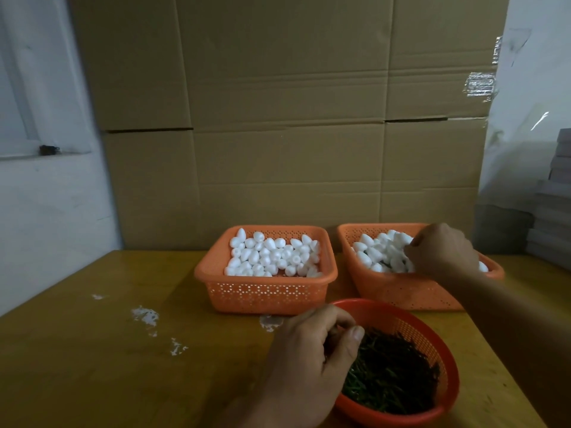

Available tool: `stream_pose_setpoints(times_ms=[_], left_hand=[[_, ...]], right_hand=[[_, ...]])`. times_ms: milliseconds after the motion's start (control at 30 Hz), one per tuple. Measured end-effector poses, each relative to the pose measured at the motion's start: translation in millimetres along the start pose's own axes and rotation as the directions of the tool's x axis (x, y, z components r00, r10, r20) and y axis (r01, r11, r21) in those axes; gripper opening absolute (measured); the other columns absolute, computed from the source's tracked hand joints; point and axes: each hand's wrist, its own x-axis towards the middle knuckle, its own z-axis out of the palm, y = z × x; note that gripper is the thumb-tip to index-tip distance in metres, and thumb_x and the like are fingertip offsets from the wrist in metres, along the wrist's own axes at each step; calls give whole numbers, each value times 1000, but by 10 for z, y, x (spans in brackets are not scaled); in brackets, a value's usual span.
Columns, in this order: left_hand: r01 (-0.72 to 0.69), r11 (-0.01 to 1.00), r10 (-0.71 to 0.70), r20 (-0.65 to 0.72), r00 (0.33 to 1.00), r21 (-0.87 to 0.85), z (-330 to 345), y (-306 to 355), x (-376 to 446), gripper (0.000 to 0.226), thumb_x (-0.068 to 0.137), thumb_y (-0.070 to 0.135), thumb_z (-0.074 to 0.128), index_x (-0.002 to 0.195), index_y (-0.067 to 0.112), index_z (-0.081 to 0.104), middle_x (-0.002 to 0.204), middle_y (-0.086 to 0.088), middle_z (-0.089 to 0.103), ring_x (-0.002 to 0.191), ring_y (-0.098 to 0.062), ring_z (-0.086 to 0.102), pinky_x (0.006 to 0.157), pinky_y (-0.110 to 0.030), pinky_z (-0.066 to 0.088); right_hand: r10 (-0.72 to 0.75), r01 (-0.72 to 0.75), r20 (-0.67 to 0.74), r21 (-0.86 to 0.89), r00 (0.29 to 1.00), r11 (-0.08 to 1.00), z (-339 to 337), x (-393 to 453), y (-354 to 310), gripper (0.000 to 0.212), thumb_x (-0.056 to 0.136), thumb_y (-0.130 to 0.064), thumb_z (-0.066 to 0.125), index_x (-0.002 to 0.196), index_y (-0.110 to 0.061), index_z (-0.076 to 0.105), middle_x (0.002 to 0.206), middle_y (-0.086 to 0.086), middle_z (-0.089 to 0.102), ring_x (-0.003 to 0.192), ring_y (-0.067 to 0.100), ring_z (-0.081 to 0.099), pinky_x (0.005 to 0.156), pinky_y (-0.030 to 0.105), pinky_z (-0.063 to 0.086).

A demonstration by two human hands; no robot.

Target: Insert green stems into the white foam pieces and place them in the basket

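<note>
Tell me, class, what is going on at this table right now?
A person is working with both hands. The left hand reaches into the round red bowl of green stems, fingers curled as if picking one. The right hand is down among the white foam pieces in the right basket. The left basket also holds foam pieces and is untouched.

Two rectangular orange plastic baskets, left [265, 293] and right [401, 291], carry a perforated lattice pattern on their walls. White egg-shaped foam pieces [272, 254] fill both. The round red-orange mesh colander [432, 344] contains dark green stems [392, 372]. The yellow-brown wooden tabletop [92, 366] bears white flecks [145, 316]. Plain tan corrugated cardboard [278, 118] forms the backdrop.
</note>
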Motion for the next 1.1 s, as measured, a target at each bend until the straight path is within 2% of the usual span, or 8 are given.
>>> stream_pose_setpoints(times_ms=[167, 333, 467, 533, 733, 900, 1000, 1100], left_hand=[[3, 1000, -3, 8, 1000, 13, 4, -16, -2, 32, 92, 57, 45, 94, 32, 64, 81, 16, 63, 87, -6, 61, 74, -30, 49], [0, 1000, 0, 0, 1000, -5, -9, -10, 0, 29, 93, 55, 46, 95, 33, 64, 84, 19, 63, 88, -4, 62, 70, -23, 49], [18, 1000, -18, -4, 1000, -18, -42, -33, 19, 18, 96, 45, 52, 90, 32, 63, 79, 20, 60, 81, -4, 61, 66, -17, 45], [36, 999, -36, -18, 999, 4, -73, -44, 40, 15, 97, 37, 56, 85, 30, 60, 74, 17, 59, 74, -4, 59, 61, -17, 43], [196, 976, -186, -107, 977, 95, -371, -232, 440, 28, 96, 26, 59, 69, 21, 51, 57, 11, 52, 51, -2, 46, 49, -18, 36], [400, 882, -366, -171, 915, 249, -739, -691, 1129, 25, 97, 27, 56, 75, 15, 53, 71, 1, 62, 65, -15, 56, 60, -32, 44], [493, 815, -486, -104, 868, 303, -808, -981, 1433, 19, 99, 19, 49, 81, 15, 51, 90, -10, 69, 85, -30, 68, 73, -43, 56], [477, 749, -546, 19, 838, 459, -773, -1188, 1606, 16, 97, 5, 41, 95, 14, 55, 108, -13, 65, 98, -31, 66, 81, -43, 56]], right_hand=[[-89, 111, -116, 197, 989, 974, -111, -227, -29, 24, 90, -30, 66, 75, -13, 70, 67, 2, 68, 62, 20, 64, 63, 39, 58], [-225, 247, -103, 471, 969, 847, -319, -788, -114, 24, 88, -25, 72, 66, -17, 68, 54, 0, 63, 47, 3, 56, 50, 24, 36], [-302, 270, -19, 503, 953, 821, -418, -1189, -120, 18, 88, -26, 69, 70, -25, 72, 69, -5, 72, 63, 15, 68, 54, 40, 56], [-330, 273, 31, 491, 943, 827, -358, -1289, -74, 17, 88, -25, 67, 73, -29, 72, 73, -12, 72, 66, 16, 69, 58, 40, 59], [-418, 349, 114, 382, 901, 856, -141, -1373, 64, 30, 87, -13, 69, 97, -40, 74, 82, -33, 65, 86, -22, 57, 65, 8, 42], [-458, 402, 96, 347, 884, 848, -114, -1421, 46, 25, 85, -23, 71, 101, -43, 73, 91, -22, 69, 87, -5, 64, 77, 18, 51], [-454, 398, 96, 345, 886, 850, -102, -1430, 60, 22, 85, -28, 72, 99, -44, 73, 92, -16, 69, 87, 1, 64, 82, 29, 54], [-460, 403, 107, 341, 881, 850, -94, -1436, 59, 23, 84, -28, 73, 97, -47, 72, 89, -16, 69, 83, -1, 64, 78, 23, 51]])
